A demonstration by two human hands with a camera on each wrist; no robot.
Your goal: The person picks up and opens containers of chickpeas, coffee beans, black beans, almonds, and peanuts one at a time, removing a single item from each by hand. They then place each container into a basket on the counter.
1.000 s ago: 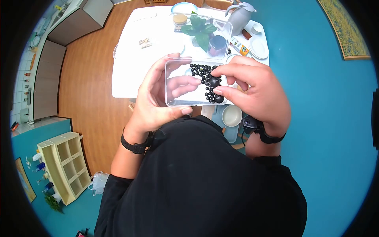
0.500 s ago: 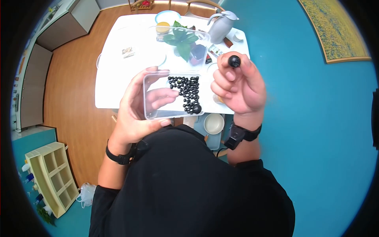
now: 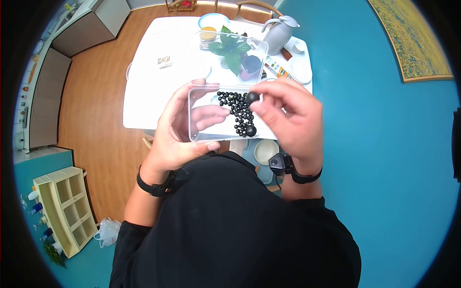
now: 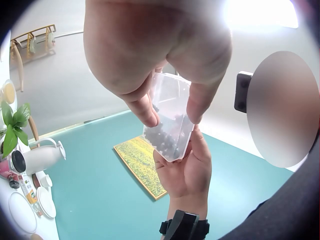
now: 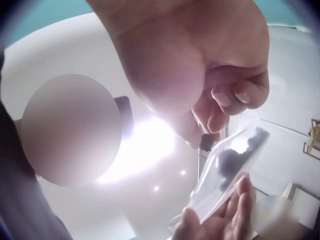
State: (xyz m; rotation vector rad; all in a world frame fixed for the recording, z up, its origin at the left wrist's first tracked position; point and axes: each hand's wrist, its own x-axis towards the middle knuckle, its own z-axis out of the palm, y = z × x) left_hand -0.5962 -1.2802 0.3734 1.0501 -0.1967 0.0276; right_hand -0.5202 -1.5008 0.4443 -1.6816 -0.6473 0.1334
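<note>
My left hand point(image 3: 174, 139) grips a clear plastic box point(image 3: 199, 122) by its left end, thumb along the near side and fingers behind it. Many small black beans point(image 3: 236, 103) lie toward its right side, with one large round dark berry point(image 3: 250, 130), like a blueberry, at the lower right. Thumb and forefinger of my right hand point(image 3: 297, 113) pinch another such blueberry point(image 3: 251, 98) at the box's upper right. In the right wrist view, the pinched blueberry point(image 5: 206, 142) shows dark between the fingertips, right at the rim. The left wrist view shows the box point(image 4: 170, 102) from below.
Beyond the box is a white table point(image 3: 149, 101) with a leafy plant point(image 3: 230, 50), a yellow-lidded jar point(image 3: 207, 33), a grey jug point(image 3: 281, 36) and a plate point(image 3: 301, 70). A clear lid-like panel point(image 3: 266, 50) overlaps the plant. Below sits a white bowl point(image 3: 266, 152).
My right hand lifted a blueberry away from the box, turned upward half a second ago, and has now brought it back to the box's upper right. My left hand keeps its hold.
</note>
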